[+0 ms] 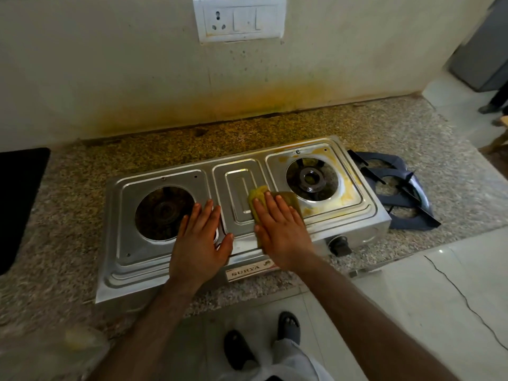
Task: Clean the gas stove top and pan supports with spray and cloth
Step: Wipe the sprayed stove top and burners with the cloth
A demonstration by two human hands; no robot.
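— Two pan supports (395,188) lie off the stove top (176,259), right, on the worktop (453,174).
— Hands?
— Right hand (283,232) flat, pressing cloth (286,200) mid-stove; yellow residue (347,188) just right. Left hand (200,243) spread, bracing.

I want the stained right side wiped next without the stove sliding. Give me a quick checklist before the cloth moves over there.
1. Left hand flat on the stove top, steadying it: ok.
2. Right hand pressing the cloth flat: ok.
3. Pan supports off, lying on the counter right of the stove: ok.
4. Right burner surround clean: not ok, yellow residue.
5. Cloth clean enough: cannot tell.
6. Spray within reach: cannot tell, none clearly visible.
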